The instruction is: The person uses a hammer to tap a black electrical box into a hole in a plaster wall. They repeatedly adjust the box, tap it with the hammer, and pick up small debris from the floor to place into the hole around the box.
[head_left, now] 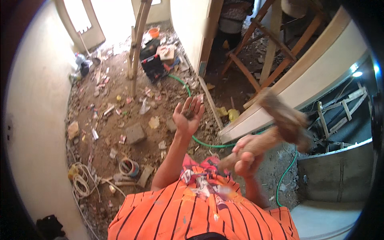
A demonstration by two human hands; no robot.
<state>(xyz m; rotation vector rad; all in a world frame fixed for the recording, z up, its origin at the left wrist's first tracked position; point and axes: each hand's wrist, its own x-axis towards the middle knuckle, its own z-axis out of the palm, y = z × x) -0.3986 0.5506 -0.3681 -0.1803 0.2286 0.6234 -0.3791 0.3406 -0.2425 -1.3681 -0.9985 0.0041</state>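
My left hand (189,115) is cupped palm up over the rubble floor, its fingers curled a little. In the palm rests a small dark clump of pieces (188,115), too small to tell apart. To the right, my right hand (248,156) is closed around the handle of a hammer (262,142). The hammer's thick brown head points up and right, blurred by motion. Its butt end reaches back toward my orange striped shirt (180,208). The two hands are apart from each other.
A green hose (208,145) runs across the floor. A bucket (129,167), coiled cable (81,182), a block (135,133) and a black toolbox (154,68) lie about. A wooden post (137,48) stands ahead. Timber frames (276,44) fill the doorway to the right.
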